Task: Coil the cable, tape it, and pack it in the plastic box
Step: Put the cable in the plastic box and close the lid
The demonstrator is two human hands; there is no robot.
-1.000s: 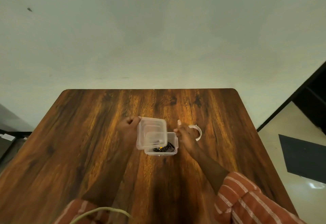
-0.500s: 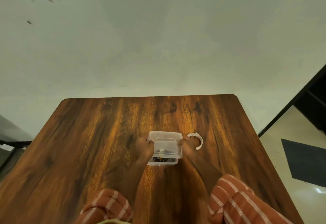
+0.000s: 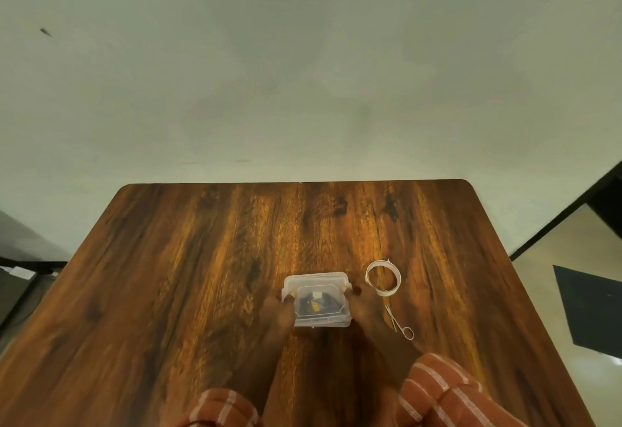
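Note:
A small clear plastic box (image 3: pixel 318 298) sits on the wooden table (image 3: pixel 202 275) with its lid laid flat on top. Through the lid I see the coiled black cable (image 3: pixel 314 305) with a yellow spot on it. My left hand (image 3: pixel 281 308) grips the box's left side, thumb on the lid's edge. My right hand (image 3: pixel 361 307) grips the right side in the same way. A roll of clear tape (image 3: pixel 383 278) lies just right of the box.
Small metal scissors (image 3: pixel 400 324) lie right of my right wrist, below the tape. The table's far edge meets a pale wall. The right table edge drops to a floor with a dark mat (image 3: pixel 589 312).
The lid went from raised in my left hand to flat on the box. Both hands now press at the box's sides. The camera tilted, so the scissors came into view.

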